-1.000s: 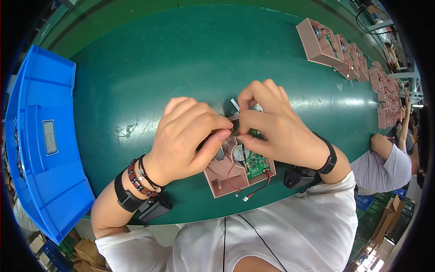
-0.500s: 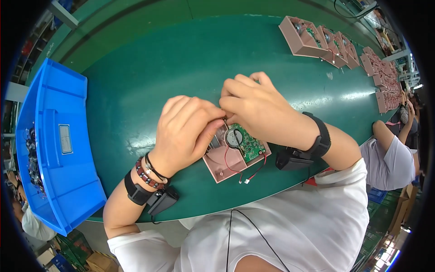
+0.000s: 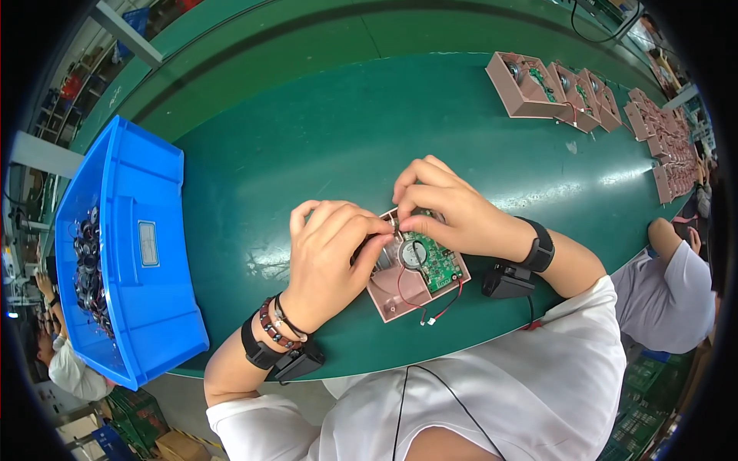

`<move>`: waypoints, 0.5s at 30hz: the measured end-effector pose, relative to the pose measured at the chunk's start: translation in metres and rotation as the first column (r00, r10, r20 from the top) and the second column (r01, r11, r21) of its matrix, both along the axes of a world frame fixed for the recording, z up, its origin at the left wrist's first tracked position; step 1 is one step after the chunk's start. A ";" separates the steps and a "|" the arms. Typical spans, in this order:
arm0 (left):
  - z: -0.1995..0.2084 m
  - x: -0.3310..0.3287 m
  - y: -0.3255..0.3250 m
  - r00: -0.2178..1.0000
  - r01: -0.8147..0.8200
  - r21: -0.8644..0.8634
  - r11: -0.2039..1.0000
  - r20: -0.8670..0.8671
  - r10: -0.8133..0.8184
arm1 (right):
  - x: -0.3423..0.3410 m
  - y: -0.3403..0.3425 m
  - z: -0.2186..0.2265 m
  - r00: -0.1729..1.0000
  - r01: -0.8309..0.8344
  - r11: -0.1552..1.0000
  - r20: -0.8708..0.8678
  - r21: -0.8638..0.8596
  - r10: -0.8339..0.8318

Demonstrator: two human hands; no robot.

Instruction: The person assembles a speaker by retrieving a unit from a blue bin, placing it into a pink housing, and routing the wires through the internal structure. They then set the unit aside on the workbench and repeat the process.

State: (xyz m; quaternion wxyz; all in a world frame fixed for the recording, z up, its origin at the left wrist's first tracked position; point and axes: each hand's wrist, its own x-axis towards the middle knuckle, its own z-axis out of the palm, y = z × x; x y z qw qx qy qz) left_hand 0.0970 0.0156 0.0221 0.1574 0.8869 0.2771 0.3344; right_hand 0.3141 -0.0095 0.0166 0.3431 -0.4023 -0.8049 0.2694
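Pink housing (image 3: 400, 291) on the green table (image 3: 307, 138), and here's the head view: it lies open side up, just off centre towards four o'clock. Left hand (image 3: 329, 240), right hand (image 3: 455, 220), both half-curled, thumbs and forefingers nearly closed together at the housing's eleven o'clock; whether they grip something small, I can't tell. Looks like delicate fitting work near the round metal disc (image 3: 413, 254) and green circuit board (image 3: 443, 266); the next move seems to call for a steady, light pinch, clear of the wires. At nine o'clock, a blue bin (image 3: 157, 311) wears a pale label (image 3: 148, 243), print too small to read; no brand legible anywhere.
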 end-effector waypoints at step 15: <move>0.004 0.008 0.005 0.998 -0.041 -0.096 0.995 -0.047 0.037 | -0.008 -0.012 0.015 0.969 0.155 0.988 0.198 -0.008 -0.150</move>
